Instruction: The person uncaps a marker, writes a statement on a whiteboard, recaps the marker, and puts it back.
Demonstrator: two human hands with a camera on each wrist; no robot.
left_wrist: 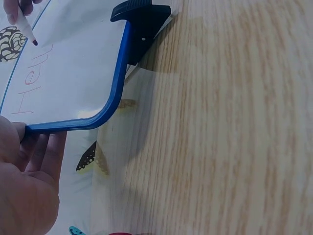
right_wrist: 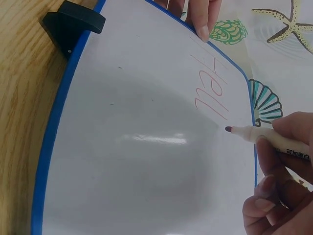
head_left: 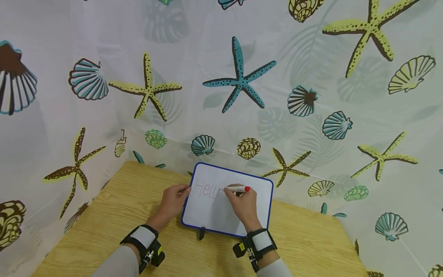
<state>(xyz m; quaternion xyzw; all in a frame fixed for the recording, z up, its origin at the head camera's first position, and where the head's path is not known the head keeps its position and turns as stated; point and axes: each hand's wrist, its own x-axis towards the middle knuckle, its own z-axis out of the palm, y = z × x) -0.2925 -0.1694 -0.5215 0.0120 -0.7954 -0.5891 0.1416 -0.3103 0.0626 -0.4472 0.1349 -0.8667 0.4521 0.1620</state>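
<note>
A small whiteboard (head_left: 207, 213) with a blue frame leans back on the table, with "Hell" written on it in thin red letters (right_wrist: 210, 83). My left hand (head_left: 172, 201) holds its left edge, the thumb at the front and the fingers reaching behind in the left wrist view. Between thumb and fingers, my right hand (head_left: 245, 204) pinches a white marker (right_wrist: 271, 138) whose end is red in the head view. The dark marker tip is close to the board, just right of the last letter; whether it touches I cannot tell.
Black clip-like support (left_wrist: 144, 29) grips the board's bottom edge. Beneath lies a wood-grain table (head_left: 138, 192). A white cloth backdrop (head_left: 194, 115) printed with starfish and shells hangs behind and beside it. A bit of something red (left_wrist: 120, 233) shows at the left wrist view's bottom edge.
</note>
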